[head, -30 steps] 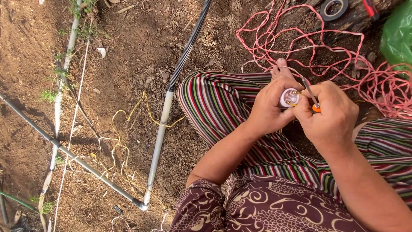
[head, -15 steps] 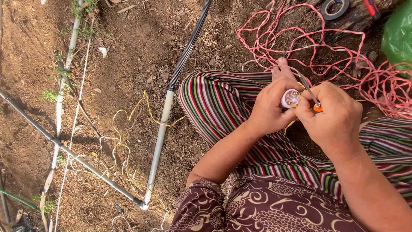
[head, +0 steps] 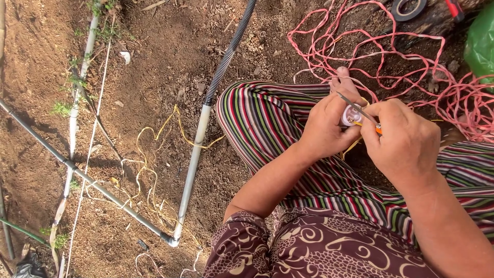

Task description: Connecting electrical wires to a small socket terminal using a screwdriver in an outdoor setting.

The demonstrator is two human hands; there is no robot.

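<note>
My left hand [head: 325,126] grips a small round white socket-like fitting [head: 350,116] over my knee in striped trousers [head: 267,116]. My right hand [head: 406,136] holds a slim tool with an orange handle [head: 378,128]; its metal tip [head: 349,101] rests on the fitting. A yellow wire [head: 353,145] hangs below the fitting, between the two hands. Most of the fitting is hidden by my fingers.
Tangled pink cord [head: 411,67] lies on the soil beyond my hands. A black tape roll [head: 407,8] and green bag [head: 481,44] sit top right. A corrugated grey hose joined to a white pipe [head: 198,139], thin pipes [head: 77,172] and loose yellow wire [head: 170,126] cross the dirt at left.
Both hands have stayed on the fitting over my knee. The tool tip has shifted only slightly on it.
</note>
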